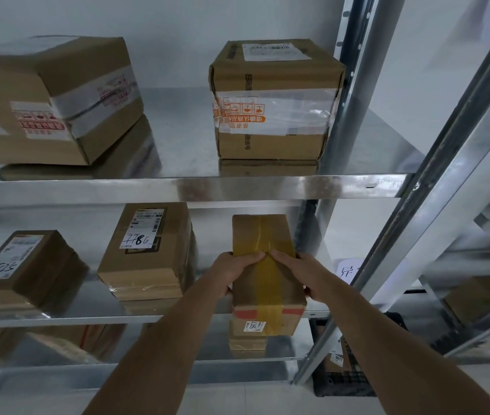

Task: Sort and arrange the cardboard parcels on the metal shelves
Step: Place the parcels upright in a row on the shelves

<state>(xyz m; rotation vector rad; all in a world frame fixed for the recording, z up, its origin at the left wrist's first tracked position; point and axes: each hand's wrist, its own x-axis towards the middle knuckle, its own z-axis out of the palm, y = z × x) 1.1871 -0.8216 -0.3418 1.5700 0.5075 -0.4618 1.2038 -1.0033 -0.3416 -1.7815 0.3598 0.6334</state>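
A long narrow cardboard parcel point(263, 235) with a yellow tape stripe lies partly on the middle metal shelf point(67, 317), its near end sticking out past the front edge. My left hand point(233, 272) grips its left side and my right hand point(302, 272) grips its right side, thumbs meeting on top. To its left on the same shelf stand a parcel marked 7786 point(144, 253) and a parcel marked 5288 point(25, 268). The upper shelf point(177, 187) carries a big taped parcel on the left point(55, 100) and a square taped parcel on the right point(273, 100).
Steel uprights point(348, 100) close the bay on the right, with a slanted post point(435, 181) nearer me. A black crate point(345, 381) with parcels sits on the floor at lower right. More parcels point(67, 342) lie on the lower shelf. A paper sign point(347, 269) hangs beside the upright.
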